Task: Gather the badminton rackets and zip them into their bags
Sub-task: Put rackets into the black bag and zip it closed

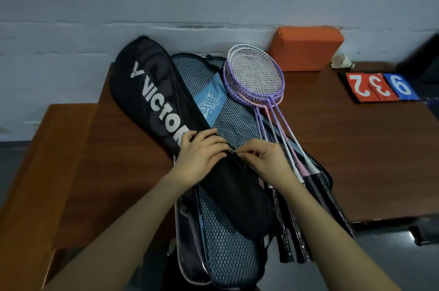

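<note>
Head | black bag [152, 91] zipper pinched | rackets [255, 74] outside bags

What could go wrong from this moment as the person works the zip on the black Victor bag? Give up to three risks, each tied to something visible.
1. Both hands, left hand and right hand, pinch at the zip of the Victor bag; fabric might snag.
2. The purple and pink rackets lie loose on the mesh bag; tugging could shift them.
3. Bags and racket handles overhang the table edge and may slide off.
</note>
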`<state>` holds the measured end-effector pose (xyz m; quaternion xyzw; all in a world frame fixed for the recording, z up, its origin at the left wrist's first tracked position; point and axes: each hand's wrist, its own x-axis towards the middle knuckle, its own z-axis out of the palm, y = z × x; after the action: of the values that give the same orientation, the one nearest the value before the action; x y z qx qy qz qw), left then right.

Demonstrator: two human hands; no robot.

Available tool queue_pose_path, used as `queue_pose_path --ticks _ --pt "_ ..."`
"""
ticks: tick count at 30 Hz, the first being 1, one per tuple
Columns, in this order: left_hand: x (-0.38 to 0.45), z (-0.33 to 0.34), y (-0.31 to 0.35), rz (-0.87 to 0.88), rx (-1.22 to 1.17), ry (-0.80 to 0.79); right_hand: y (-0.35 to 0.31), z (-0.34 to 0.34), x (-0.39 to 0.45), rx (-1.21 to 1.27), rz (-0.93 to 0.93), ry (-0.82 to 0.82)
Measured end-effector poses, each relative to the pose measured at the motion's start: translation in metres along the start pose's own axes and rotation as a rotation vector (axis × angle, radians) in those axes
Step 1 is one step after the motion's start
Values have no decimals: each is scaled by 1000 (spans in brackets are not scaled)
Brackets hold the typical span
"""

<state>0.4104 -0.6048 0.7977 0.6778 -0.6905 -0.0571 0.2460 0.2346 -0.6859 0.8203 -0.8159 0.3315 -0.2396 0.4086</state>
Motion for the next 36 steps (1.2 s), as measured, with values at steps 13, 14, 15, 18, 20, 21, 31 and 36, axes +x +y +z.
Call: queue_pose_path --ticks 13,14,15,18,20,21,31,36 --pt "7 13 17 -141 67 -25 28 -42 -78 219 191 26" --pt "7 15 24 -60 89 -66 29 -42 -81 224 200 44" --pt "8 17 31 52 101 -107 31 -42 -83 222 207 61" --pt "5 22 50 239 64 -180 33 -41 -88 184 201 94" --pt "2 26 53 237 62 -138 34 -39 -91 144 184 95" --pt "0 28 53 226 54 -92 34 -40 -94 123 181 99" --pt "14 51 60 3 -34 60 50 -62 -121 -14 320 40" --pt "-6 61 46 -70 42 -47 57 -39 -95 -103 320 -120"
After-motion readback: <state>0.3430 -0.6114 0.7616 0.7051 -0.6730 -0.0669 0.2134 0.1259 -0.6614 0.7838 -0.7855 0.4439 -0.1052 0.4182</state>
